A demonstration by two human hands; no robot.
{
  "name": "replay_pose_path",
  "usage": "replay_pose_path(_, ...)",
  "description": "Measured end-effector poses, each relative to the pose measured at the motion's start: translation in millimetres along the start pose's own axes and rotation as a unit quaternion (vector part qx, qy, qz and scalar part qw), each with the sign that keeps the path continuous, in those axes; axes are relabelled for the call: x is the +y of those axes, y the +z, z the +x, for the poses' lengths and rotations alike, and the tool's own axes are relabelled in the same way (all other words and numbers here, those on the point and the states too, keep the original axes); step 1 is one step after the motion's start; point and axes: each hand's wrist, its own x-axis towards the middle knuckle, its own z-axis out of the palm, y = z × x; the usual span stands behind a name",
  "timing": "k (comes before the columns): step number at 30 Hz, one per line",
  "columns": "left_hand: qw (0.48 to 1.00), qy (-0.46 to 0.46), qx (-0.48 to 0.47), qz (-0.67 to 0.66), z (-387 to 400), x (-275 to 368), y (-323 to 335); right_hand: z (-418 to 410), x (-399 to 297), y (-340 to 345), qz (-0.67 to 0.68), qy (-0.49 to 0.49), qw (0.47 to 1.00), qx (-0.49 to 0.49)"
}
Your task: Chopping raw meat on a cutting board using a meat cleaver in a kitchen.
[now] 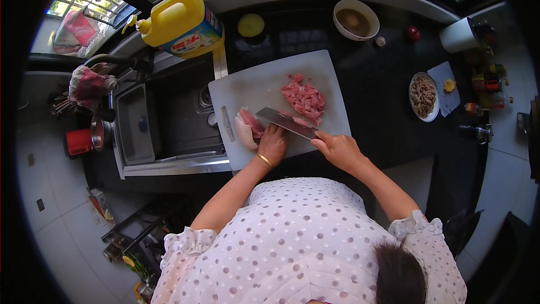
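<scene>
My right hand (339, 150) grips the handle of a cleaver (287, 123), whose broad blade lies slanted low over the white cutting board (249, 82). Beside the blade's near edge is my left hand (273, 145), fingers bent downward on the board; whatever is under the fingertips is hidden. A chunk of raw meat with pale fat (247, 128) rests just left of that hand. Thin slices of raw meat (301, 122) lie along the blade's far side. Farther back is a heap of cut raw meat (304, 99).
Left of the board is a sink (177, 118) with a black faucet (139, 65). A yellow detergent jug (185, 25) stands behind it. Along the back are a peeled round vegetable (251, 25) and a bowl of brownish liquid (356, 19). A plate of shredded food (424, 97) sits right.
</scene>
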Motion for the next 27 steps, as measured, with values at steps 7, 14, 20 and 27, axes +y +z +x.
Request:
replay_pose_path(7, 1.0, 0.011, 0.012, 0.001, 4.3, 4.5, -1.5, 29.9, 1.9, 26.5, 0.011, -0.047, 0.997, 0.052)
replay_pose_path(14, 1.0, 0.019, 0.001, -0.016, -5.5, -4.3, 5.5, -2.5, -1.2, -0.5, -0.02, -0.012, 1.0, -0.005)
replay_pose_path(20, 0.999, 0.03, 0.028, 0.002, 2.4, 2.6, 0.6, 31.4, -2.9, 26.6, -0.005, -0.044, 0.998, 0.042)
replay_pose_path(27, 0.999, 0.025, 0.026, -0.017, -4.5, -4.0, 3.5, 6.3, 1.7, 7.3, 0.029, -0.038, 0.999, 0.025)
